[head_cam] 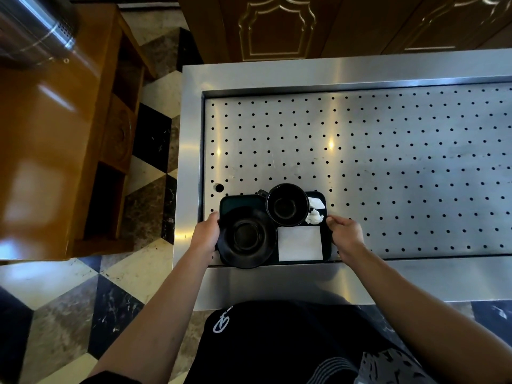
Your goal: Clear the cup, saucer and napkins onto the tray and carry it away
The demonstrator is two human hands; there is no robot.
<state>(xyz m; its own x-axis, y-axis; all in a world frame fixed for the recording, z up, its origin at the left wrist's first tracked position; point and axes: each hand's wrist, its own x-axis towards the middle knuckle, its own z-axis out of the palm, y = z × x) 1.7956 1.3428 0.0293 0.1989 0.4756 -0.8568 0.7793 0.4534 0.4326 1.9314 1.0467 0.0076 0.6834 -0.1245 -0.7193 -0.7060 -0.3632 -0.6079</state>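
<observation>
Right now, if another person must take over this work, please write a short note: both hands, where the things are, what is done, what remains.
Left hand grips the left edge of the dark rectangular tray; right hand holds the right edge.
On the tray: black round saucer, black cup, flat white napkin, crumpled white napkin.
Tray sits at the near edge of the perforated steel counter.
Done: loading. Left: whether this is the drop-off point, I cannot tell.

Tray (240,200) underside, fingertips — hidden
</observation>
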